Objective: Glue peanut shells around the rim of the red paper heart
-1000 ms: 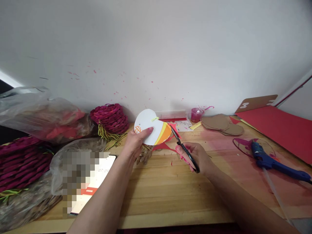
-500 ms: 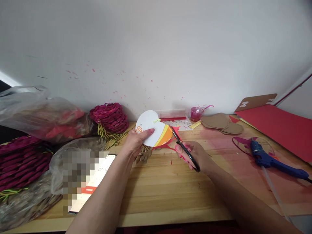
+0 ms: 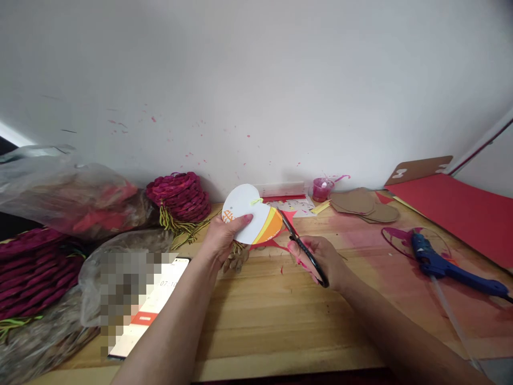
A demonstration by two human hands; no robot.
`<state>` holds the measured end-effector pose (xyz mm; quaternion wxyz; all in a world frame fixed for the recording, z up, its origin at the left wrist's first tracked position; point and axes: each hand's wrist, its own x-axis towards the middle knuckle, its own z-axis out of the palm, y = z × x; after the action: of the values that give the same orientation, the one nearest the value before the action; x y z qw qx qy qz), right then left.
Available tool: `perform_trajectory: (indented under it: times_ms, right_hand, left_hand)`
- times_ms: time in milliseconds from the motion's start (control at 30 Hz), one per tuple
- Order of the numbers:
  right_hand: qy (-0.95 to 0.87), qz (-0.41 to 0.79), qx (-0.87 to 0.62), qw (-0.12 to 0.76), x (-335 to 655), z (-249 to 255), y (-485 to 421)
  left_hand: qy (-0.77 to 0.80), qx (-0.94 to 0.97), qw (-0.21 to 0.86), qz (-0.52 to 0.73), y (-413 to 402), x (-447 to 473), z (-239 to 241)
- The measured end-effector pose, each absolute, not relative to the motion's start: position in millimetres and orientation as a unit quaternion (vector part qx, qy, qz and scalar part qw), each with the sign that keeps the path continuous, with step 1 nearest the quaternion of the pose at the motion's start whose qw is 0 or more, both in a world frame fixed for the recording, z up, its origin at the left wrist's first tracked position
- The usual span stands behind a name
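Note:
A heart-shaped card (image 3: 253, 220), white with an orange and yellow corner and a bit of yellow-green cord at its notch, is pinched in my left hand (image 3: 227, 235). My thumb lies on its face; the other fingers are hidden behind. In my right hand (image 3: 316, 256) are black-handled scissors (image 3: 306, 251), fingers in the loops, with the blades at the card's right edge. Red paper scraps (image 3: 272, 244) lie on the table behind and below the card. Small brown pieces (image 3: 235, 260), possibly shells, are under my left hand.
A blue glue gun (image 3: 441, 264) rests at right near large red sheets (image 3: 452, 211). Brown cardboard shapes (image 3: 355, 202) and a pink-stained cup (image 3: 322, 189) stand toward the wall. Left are magenta braided bundles (image 3: 180, 195), plastic bags (image 3: 72, 187) and a lit phone (image 3: 146, 315).
The view has shifted slightly. My hands, the heart-shaped card and the scissors keep nearly the same positions, with the blades still at the card's right edge.

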<state>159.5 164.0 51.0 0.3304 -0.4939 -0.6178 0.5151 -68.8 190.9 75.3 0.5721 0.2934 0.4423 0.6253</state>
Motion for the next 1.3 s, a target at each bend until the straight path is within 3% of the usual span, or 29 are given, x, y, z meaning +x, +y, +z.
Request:
perform_trajectory:
  times_ms: [1300]
  right_hand:
    - [-0.635,0.523,-0.489,0.291,165.5,43.6,165.3]
  left_hand:
    - [0.470,0.337,0.587,0.567,188.5,-82.7,85.0]
